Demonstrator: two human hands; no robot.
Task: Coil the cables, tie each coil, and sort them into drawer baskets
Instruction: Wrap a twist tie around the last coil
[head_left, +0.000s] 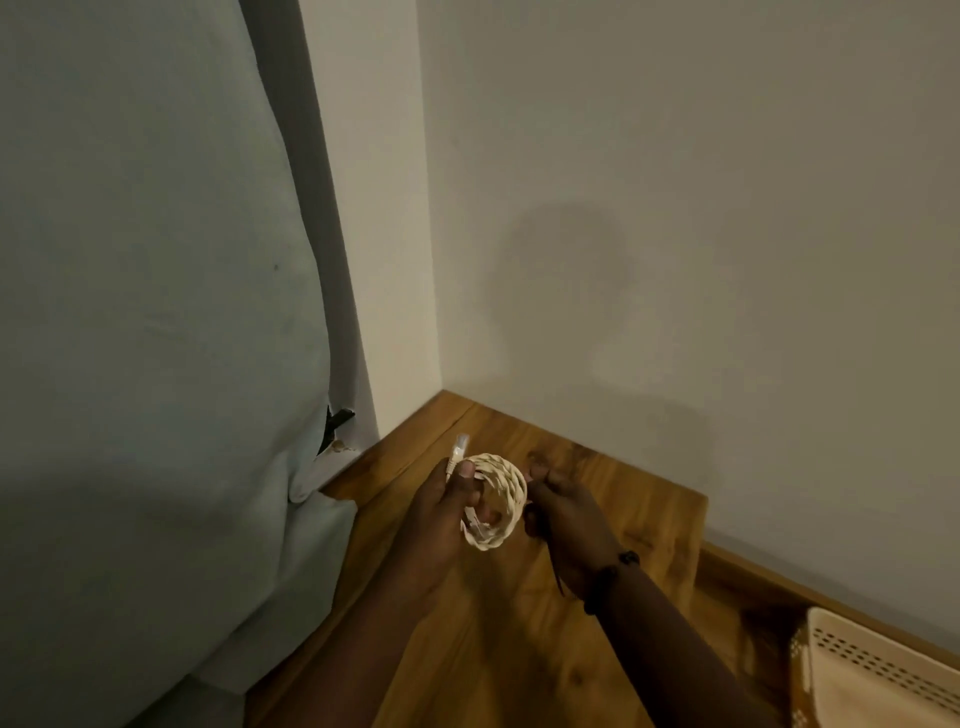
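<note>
A white cable is wound into a small tight coil, held in the air above a wooden top. My left hand grips the coil's left side, with fingers through the ring and the thumb on the strand. A clear plug sticks up past that thumb. My right hand pinches the coil's right edge; a dark band circles that wrist. A thin dark strand hangs under the right hand; what it is I cannot tell.
A cream perforated basket sits at the lower right by the wall. A pale curtain fills the left side, draping onto the wood. Plain walls meet in a corner behind the hands.
</note>
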